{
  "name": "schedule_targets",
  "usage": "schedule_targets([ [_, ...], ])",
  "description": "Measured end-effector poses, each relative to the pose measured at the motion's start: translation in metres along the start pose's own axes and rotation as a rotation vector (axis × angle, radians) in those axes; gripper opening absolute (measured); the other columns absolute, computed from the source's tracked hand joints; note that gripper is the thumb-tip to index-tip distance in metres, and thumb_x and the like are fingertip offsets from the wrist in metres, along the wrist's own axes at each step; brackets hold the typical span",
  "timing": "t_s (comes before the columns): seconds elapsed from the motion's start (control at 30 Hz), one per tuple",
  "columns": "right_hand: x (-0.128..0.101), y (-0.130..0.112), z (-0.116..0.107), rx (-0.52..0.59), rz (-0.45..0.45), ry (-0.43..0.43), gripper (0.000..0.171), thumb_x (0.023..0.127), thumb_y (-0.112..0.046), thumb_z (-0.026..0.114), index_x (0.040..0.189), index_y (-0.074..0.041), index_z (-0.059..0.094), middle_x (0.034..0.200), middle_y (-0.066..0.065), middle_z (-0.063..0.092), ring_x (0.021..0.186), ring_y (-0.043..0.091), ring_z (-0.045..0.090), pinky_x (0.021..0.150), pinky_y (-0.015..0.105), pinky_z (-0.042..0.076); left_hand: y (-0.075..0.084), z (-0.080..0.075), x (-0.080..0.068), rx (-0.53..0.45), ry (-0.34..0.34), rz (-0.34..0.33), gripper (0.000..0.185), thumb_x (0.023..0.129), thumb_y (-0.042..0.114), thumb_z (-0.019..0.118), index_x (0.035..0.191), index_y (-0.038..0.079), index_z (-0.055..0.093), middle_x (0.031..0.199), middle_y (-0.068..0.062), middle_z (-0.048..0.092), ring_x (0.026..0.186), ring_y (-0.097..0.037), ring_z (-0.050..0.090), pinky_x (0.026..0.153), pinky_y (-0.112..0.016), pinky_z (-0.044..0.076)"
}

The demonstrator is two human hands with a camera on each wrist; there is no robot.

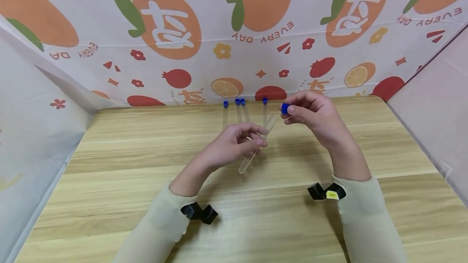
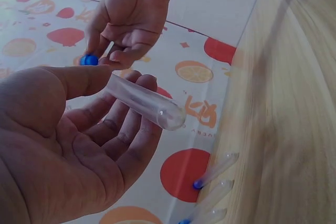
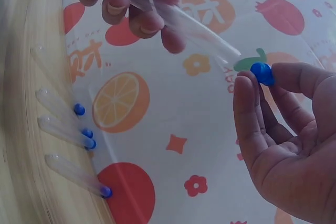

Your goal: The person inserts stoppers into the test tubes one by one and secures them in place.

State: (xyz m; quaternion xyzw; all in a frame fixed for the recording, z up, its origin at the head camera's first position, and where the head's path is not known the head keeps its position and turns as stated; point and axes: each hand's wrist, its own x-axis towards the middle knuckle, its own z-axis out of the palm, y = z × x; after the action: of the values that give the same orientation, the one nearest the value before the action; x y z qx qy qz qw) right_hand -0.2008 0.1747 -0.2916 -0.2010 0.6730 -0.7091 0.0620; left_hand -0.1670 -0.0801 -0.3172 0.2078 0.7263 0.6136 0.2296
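Note:
My left hand holds a clear, uncapped test tube between thumb and fingers, slanted above the wooden table. In the left wrist view the tube lies across my fingers, its round end to the right. My right hand pinches a small blue cap just above and right of the tube's upper end, apart from it. The right wrist view shows the cap between thumb and fingertip, with the tube a short way to its left.
Several clear tubes with blue caps lie side by side at the table's far edge against the fruit-print cloth wall; the capped tubes also show in the right wrist view. Cloth walls close both sides.

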Motion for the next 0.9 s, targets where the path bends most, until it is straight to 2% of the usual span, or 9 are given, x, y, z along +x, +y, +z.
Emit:
schedule_targets([
  [0.27,0.001,0.001,0.005,-0.031,-0.029,-0.032,0.011,0.096,0.001,0.062,0.106,0.000,0.067,0.102,0.012,0.073,0.088,0.021,0.070,0.074,0.033,0.061,0.005,0.003,-0.002,-0.055,-0.001,-0.005,0.031,0.101,0.013,0.058,0.130,0.005,0.059,0.110,-0.013,0.069,0.094,-0.024,0.071,0.082,-0.043,0.060],
  [0.37,0.001,0.002,0.006,-0.034,-0.037,-0.036,0.011,0.096,0.001,0.062,0.105,0.000,0.067,0.100,0.009,0.073,0.087,0.020,0.070,0.073,0.033,0.061,0.005,0.004,-0.002,-0.062,-0.003,-0.004,0.030,0.101,0.013,0.058,0.130,0.004,0.059,0.110,-0.013,0.069,0.096,-0.029,0.070,0.083,-0.044,0.060],
  [0.53,0.000,0.002,0.008,-0.042,-0.037,-0.038,0.010,0.095,0.002,0.063,0.104,0.000,0.067,0.097,0.007,0.073,0.086,0.021,0.068,0.073,0.032,0.061,0.004,0.006,-0.002,-0.068,-0.011,0.008,0.030,0.101,0.012,0.058,0.130,0.003,0.059,0.109,-0.014,0.069,0.100,-0.041,0.067,0.087,-0.055,0.057],
  [0.6,-0.001,0.003,0.009,-0.047,-0.039,-0.038,0.010,0.095,0.002,0.062,0.104,0.000,0.067,0.098,0.008,0.073,0.087,0.021,0.068,0.074,0.033,0.061,0.003,0.007,-0.002,-0.065,-0.011,0.014,0.030,0.101,0.012,0.057,0.130,0.003,0.059,0.109,-0.014,0.069,0.102,-0.044,0.066,0.086,-0.055,0.057],
  [0.73,-0.002,0.004,0.010,-0.053,-0.041,-0.032,0.007,0.097,-0.001,0.062,0.103,0.001,0.066,0.098,0.009,0.073,0.086,0.022,0.069,0.075,0.034,0.061,0.003,0.008,-0.003,-0.049,-0.007,0.024,0.030,0.101,0.012,0.057,0.130,0.003,0.059,0.108,-0.014,0.069,0.097,-0.038,0.068,0.085,-0.054,0.057],
  [0.9,-0.004,0.006,0.012,-0.043,-0.043,-0.016,0.006,0.097,-0.003,0.062,0.100,0.002,0.065,0.099,0.012,0.072,0.085,0.027,0.070,0.077,0.035,0.061,0.002,0.011,-0.005,-0.031,0.000,0.040,0.029,0.102,0.011,0.056,0.130,0.003,0.059,0.107,-0.013,0.070,0.087,-0.024,0.070,0.083,-0.055,0.057],
])
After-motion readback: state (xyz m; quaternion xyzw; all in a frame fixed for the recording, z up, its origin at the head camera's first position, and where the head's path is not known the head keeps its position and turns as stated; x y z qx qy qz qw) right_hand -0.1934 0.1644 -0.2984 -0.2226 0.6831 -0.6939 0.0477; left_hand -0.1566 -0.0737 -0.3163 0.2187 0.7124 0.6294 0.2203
